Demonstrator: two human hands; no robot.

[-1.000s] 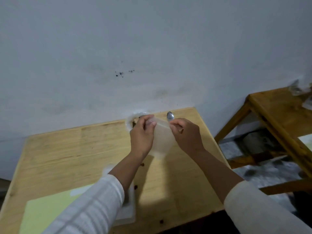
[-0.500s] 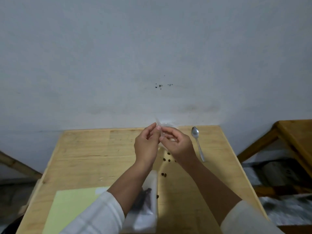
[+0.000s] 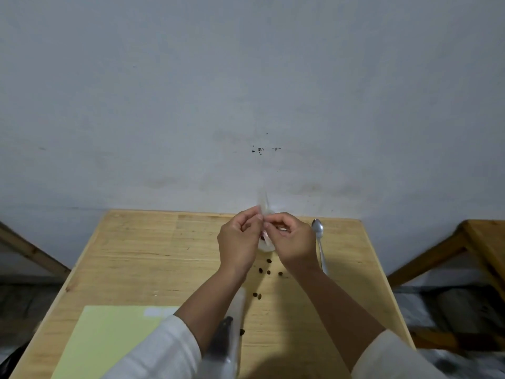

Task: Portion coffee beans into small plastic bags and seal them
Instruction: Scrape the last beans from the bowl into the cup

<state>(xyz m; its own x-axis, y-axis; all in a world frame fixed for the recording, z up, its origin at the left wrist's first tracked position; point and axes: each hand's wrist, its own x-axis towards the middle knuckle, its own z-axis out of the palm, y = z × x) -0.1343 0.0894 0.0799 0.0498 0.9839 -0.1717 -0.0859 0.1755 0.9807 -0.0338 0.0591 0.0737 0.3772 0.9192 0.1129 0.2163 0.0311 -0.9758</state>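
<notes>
Both hands meet over the far middle of the wooden table (image 3: 142, 258). My left hand (image 3: 239, 242) and my right hand (image 3: 293, 242) pinch a small clear plastic bag (image 3: 266, 243) between them; its thin top edge sticks up above the fingers, blurred. Whether beans are inside cannot be made out. Several loose coffee beans (image 3: 269, 270) lie on the table just below the hands. A metal spoon (image 3: 319, 244) lies right of my right hand. A larger clear bag with dark beans (image 3: 226, 343) lies under my left forearm.
A pale green sheet (image 3: 109, 340) covers the near left of the table. A grey wall stands right behind the table's far edge. Another wooden piece of furniture (image 3: 481, 242) stands to the right, with a gap between.
The view swung left and tilted down, so the table now sits centred. The hands drew closer together and the bag, held flat and wide before, is now bunched narrow between the fingertips.
</notes>
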